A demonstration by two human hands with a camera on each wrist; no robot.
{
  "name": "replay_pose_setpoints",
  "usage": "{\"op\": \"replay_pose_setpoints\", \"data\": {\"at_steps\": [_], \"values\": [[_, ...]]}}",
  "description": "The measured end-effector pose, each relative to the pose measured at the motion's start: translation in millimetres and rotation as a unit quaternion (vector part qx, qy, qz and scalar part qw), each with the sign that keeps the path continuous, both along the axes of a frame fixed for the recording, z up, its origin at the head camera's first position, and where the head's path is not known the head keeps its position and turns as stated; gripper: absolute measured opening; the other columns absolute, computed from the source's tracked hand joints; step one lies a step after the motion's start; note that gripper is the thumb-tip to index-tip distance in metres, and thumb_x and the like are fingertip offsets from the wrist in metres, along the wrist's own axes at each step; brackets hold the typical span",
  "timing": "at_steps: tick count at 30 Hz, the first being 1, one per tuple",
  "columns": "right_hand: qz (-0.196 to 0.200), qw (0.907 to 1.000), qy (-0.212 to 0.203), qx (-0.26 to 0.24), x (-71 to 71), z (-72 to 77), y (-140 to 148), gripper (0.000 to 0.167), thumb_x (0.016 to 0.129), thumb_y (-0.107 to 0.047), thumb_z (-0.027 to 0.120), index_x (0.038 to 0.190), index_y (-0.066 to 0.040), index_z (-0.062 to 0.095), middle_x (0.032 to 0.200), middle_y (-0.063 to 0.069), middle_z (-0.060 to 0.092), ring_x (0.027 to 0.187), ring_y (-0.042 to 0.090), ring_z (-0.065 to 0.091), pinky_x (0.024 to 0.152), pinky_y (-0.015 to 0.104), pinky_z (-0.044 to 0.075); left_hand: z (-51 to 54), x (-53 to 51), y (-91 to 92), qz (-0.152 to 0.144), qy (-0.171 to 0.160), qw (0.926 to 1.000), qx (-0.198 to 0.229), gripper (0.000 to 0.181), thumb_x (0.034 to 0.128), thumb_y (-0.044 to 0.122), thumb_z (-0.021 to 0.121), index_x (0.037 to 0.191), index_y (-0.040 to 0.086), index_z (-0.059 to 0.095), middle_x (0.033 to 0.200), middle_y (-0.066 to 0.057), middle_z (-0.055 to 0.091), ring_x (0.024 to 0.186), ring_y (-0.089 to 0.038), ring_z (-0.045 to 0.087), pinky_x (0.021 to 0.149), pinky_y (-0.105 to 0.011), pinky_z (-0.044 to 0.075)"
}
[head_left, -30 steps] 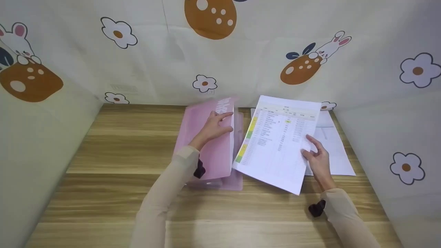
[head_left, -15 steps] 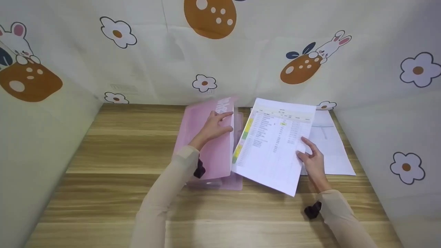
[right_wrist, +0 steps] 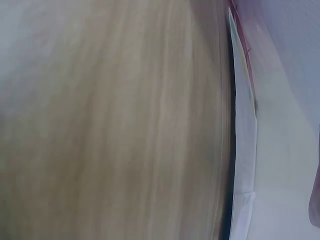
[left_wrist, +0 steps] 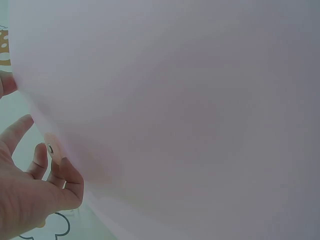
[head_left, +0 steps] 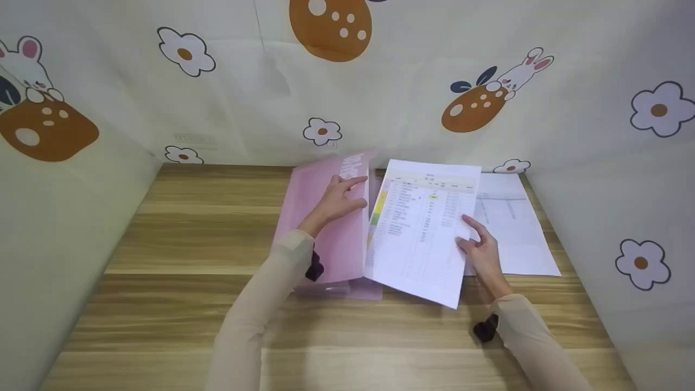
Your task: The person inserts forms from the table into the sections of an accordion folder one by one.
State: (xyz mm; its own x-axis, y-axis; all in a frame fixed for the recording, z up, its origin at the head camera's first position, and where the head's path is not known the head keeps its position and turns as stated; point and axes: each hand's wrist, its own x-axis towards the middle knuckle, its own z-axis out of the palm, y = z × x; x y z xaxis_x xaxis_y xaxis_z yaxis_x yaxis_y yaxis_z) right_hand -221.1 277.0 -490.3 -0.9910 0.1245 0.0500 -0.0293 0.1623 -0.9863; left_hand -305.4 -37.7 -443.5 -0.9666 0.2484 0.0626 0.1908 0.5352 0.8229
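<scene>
A pink translucent document folder [head_left: 345,247] lies at the middle of the table, its top flap lifted. My left hand [head_left: 332,205] holds the flap by its right-hand edge. In the left wrist view the fingers [left_wrist: 70,187] curl at that edge near a small snap button, and the pink flap [left_wrist: 190,125] fills most of the picture. My right hand [head_left: 483,258] pinches the right edge of a printed sheet [head_left: 415,260] with a table and yellow and green cells. The sheet's left edge reaches under the flap. In the right wrist view only a fingertip [right_wrist: 315,205] shows.
More white paper [head_left: 513,239] lies at the right, partly under the held sheet. The wood-grain table [head_left: 179,239] is bounded by a light cloth [head_left: 244,108] with rabbits and flowers at the back and sides.
The printed sheet has moved left with my right hand, and its left edge has slid under the folder's flap. My left hand has stayed in place.
</scene>
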Motion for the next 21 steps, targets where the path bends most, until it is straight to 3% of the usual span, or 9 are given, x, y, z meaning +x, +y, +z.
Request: {"op": "replay_pose_setpoints", "data": {"at_steps": [5, 14, 21], "values": [[0.010, 0.9999, -0.012, 0.001, -7.4, -8.6, -3, 0.051, 0.082, 0.005, 0.051, 0.131, -0.007, 0.041, 0.117, 0.018, 0.048, 0.073, 0.018, 0.061, 0.058, 0.026, 0.047, -0.2, 0.1, 0.1, 0.001, -0.008, 1.0000, -0.003, 0.058, 0.0699, 0.023, 0.064, 0.126, 0.022, 0.051, 0.104, -0.009, 0.037, 0.097, -0.020, 0.038, 0.077, -0.033, 0.035], [0.019, 0.9994, -0.011, -0.025, -19.6, -12.1, -11, 0.052, 0.079, 0.007, 0.051, 0.129, -0.002, 0.042, 0.132, 0.016, 0.035, 0.084, 0.017, 0.058, 0.068, 0.022, 0.044, 1.4, 1.6, 1.9, 0.008, -0.018, 0.9998, -0.002, 0.058, 0.0703, 0.022, 0.064, 0.127, 0.021, 0.050, 0.105, -0.008, 0.035, 0.098, -0.021, 0.038, 0.078, -0.034, 0.035], [0.040, 0.9987, -0.023, -0.022, -25.1, -12.6, -18, 0.052, 0.080, 0.007, 0.052, 0.130, -0.003, 0.042, 0.133, 0.010, 0.035, 0.086, 0.017, 0.057, 0.071, 0.023, 0.043, 0.4, 0.3, 1.9, 0.006, -0.016, 0.9998, -0.005, 0.058, 0.0697, 0.023, 0.064, 0.126, 0.021, 0.051, 0.103, -0.009, 0.035, 0.096, -0.021, 0.039, 0.076, -0.033, 0.035]]}}
